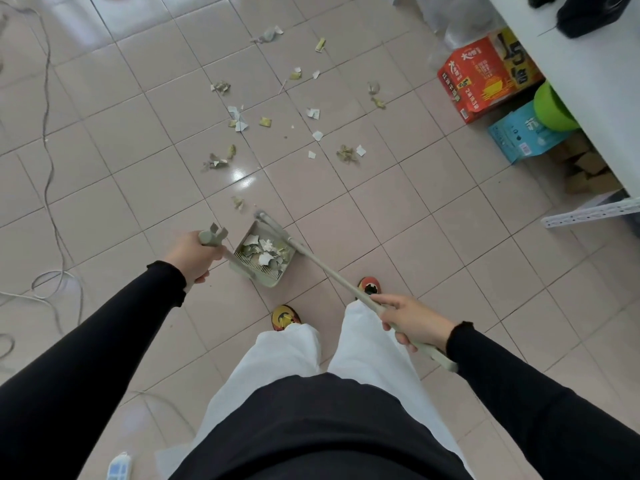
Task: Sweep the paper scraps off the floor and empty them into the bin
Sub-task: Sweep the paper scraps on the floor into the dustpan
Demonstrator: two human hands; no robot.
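Left grip [194, 256] closed on dustpan [264, 255] handle, right grip [412, 320] closed on broom [325, 268] handle; some scraps [266, 249] in dustpan, most scattered on far floor [104, 188].

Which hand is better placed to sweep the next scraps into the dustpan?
The right hand: it grips the broom, whose head sits at the dustpan mouth, near the scraps. The left hand only holds the dustpan handle.
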